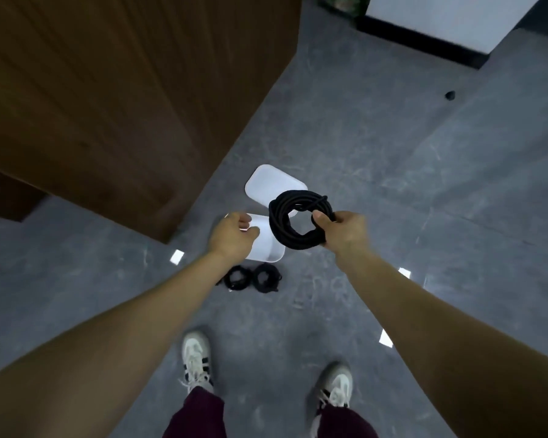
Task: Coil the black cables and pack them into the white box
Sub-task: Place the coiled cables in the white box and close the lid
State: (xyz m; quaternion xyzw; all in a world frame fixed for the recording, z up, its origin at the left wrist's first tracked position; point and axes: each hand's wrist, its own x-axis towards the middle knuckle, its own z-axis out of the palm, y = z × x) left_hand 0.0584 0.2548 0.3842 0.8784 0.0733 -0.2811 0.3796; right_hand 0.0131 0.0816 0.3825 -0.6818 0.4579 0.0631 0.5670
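I can read no text, label, brand, number or sign anywhere in my head view; the pale patches I see on the floor are blank, and the shoes show only dark stripes.

Dim, soft focus — wide-angle edge warp, faint floor (377, 137) glare.

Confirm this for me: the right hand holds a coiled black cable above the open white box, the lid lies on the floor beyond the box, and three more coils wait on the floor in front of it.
Not three: the head view shows two coils on the floor. The rest holds: right hand grips the coiled black cable above the white box, lid beyond.
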